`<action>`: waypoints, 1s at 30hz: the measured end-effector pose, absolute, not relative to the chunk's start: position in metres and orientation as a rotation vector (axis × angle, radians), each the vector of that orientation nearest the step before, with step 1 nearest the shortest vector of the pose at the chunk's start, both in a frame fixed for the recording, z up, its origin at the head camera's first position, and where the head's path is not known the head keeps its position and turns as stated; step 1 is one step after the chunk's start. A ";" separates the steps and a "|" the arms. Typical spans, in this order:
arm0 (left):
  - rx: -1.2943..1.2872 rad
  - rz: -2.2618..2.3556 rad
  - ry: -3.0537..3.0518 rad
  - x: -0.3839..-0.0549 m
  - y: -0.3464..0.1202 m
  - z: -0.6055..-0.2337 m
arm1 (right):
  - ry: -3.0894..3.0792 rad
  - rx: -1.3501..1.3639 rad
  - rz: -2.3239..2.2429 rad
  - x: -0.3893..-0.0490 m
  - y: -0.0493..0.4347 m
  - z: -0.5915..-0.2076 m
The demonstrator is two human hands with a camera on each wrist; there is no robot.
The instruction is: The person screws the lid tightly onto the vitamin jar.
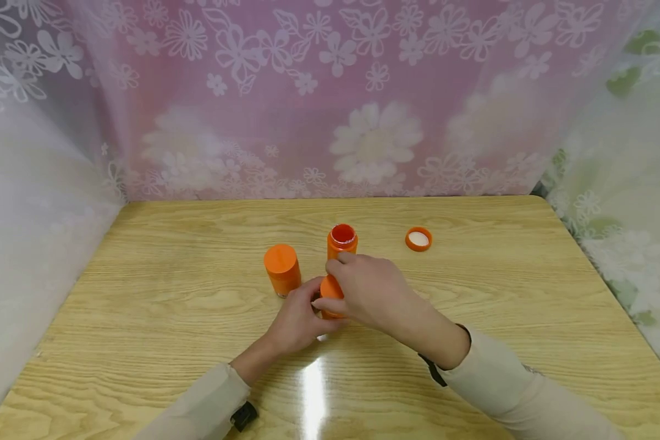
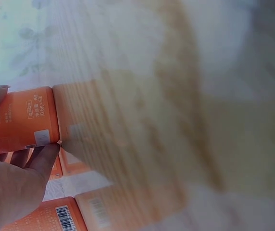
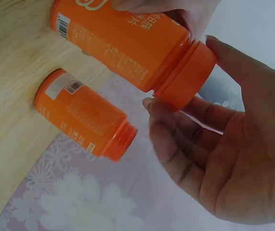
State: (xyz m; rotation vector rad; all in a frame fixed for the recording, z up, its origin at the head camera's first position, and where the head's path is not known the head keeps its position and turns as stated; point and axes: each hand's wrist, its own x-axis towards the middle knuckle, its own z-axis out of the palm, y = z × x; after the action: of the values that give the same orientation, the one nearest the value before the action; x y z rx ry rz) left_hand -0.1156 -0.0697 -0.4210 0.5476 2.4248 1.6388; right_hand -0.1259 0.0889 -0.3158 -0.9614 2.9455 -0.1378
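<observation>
Near the middle of the table, my left hand (image 1: 297, 321) grips the body of an orange bottle (image 3: 128, 43). Fingers and thumb of my right hand (image 1: 376, 293) hold that bottle's orange lid (image 3: 188, 77). A narrow band shows between lid and body in the right wrist view; whether the lid is loose I cannot tell. Just behind stands an uncapped orange bottle (image 1: 343, 241), its threaded neck bare. To the left is another orange bottle (image 1: 282, 269) with its lid on, close to my left fingers.
A loose orange lid (image 1: 418, 239) lies at the back right, its white inside facing up. The wood-grain table (image 1: 170, 275) ends at a pink flowered curtain (image 1: 286, 122), and pale curtains hang at both sides.
</observation>
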 end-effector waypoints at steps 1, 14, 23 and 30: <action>0.550 1.631 2.433 -0.116 -0.070 -0.421 | 2.962 -0.965 -0.107 -0.125 0.090 -0.317; 0.569 1.649 2.424 -0.116 -0.072 -0.422 | 2.468 -1.441 -0.308 -0.141 0.107 -0.293; 0.520 1.721 2.355 -0.108 -0.069 -0.399 | 2.596 -1.275 -0.287 -0.136 0.096 -0.295; 0.567 1.684 2.393 -0.116 -0.071 -0.424 | 2.855 -1.136 -0.134 -0.119 0.087 -0.306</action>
State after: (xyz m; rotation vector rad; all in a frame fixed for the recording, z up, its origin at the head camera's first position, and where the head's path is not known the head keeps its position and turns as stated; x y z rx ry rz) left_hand -0.1157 -0.0714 -0.4238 0.5671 2.3931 1.6840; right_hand -0.1193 0.0867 -0.3057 -1.1359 2.8545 -0.1335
